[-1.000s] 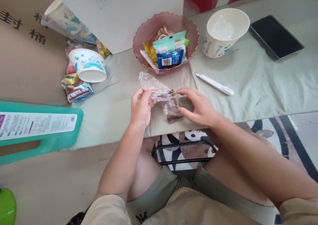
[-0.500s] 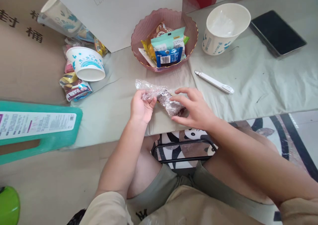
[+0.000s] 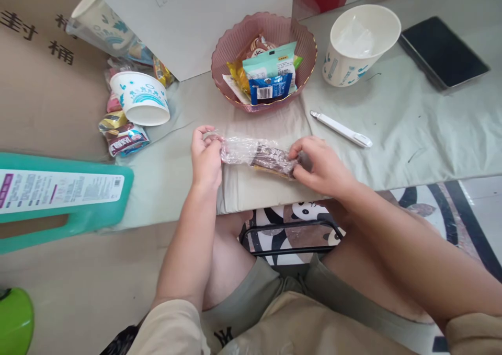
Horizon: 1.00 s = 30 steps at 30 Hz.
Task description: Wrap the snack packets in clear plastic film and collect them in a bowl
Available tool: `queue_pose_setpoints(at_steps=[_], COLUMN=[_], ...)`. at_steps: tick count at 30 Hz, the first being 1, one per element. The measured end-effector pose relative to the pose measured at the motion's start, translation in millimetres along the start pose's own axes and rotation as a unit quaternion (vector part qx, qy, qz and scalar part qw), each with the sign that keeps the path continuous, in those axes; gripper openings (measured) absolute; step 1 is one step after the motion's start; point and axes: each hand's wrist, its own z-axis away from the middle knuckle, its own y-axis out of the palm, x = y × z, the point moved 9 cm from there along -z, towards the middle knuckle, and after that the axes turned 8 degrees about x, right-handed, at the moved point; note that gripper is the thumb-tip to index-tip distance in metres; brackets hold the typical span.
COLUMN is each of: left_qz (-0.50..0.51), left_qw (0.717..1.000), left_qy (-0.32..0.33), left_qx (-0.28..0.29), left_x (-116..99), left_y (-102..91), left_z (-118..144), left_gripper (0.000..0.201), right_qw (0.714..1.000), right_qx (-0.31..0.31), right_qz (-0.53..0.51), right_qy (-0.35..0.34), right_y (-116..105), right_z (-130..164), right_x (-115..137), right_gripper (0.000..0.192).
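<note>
My left hand (image 3: 207, 156) pinches one end of a sheet of clear plastic wrap (image 3: 237, 150), which stretches to the right. The other end of the wrap lies around a dark brown snack packet (image 3: 270, 159) with pale print. My right hand (image 3: 319, 164) grips the right end of this wrapped packet between thumb and fingers. Both are held low over the cloth near the table's front edge. Just beyond my hands stands a pink ribbed bowl (image 3: 223, 83) with several snack packets in it, a blue packet (image 3: 270, 89) at its front.
A white utility knife (image 3: 341, 129) lies right of the bowl. Behind it are a paper cup (image 3: 345, 65) with plastic inside and a black phone-like device (image 3: 445, 54). To the left, a tilted paper cup (image 3: 141, 98) rests by several snacks (image 3: 127, 138), near a green jug (image 3: 98, 216).
My left hand has moved left, drawing the wrap out long between my hands. My right fingers, spread before, have closed on the packet's right end, and more of the brown packet shows.
</note>
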Motion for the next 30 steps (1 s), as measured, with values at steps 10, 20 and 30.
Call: queue_pose_setpoints(at_steps=[10, 20, 30], left_qz=[-0.161, -0.36, -0.557], left_qw=[0.984, 0.915, 0.779], left_qy=[0.057, 0.177, 0.18], left_qx=[0.044, -0.033, 0.226], left_x=[-1.5, -22.9, -20.3], left_y=[-0.7, -28.1, 50.9], left_z=[-7.5, -13.2, 25.0], left_gripper=[0.042, 0.04, 0.04], right_qw=[0.999, 0.932, 0.991], right_qx=[-0.043, -0.361, -0.082], right_qz=[0.026, -0.023, 0.105], right_qy=[0.001, 0.003, 0.02], right_y=[-20.9, -78.8, -31.2], right_z=[2.2, 28.4, 0.9], right_x=[2.7, -30.9, -13.7], right_gripper=[0.014, 0.017, 0.018])
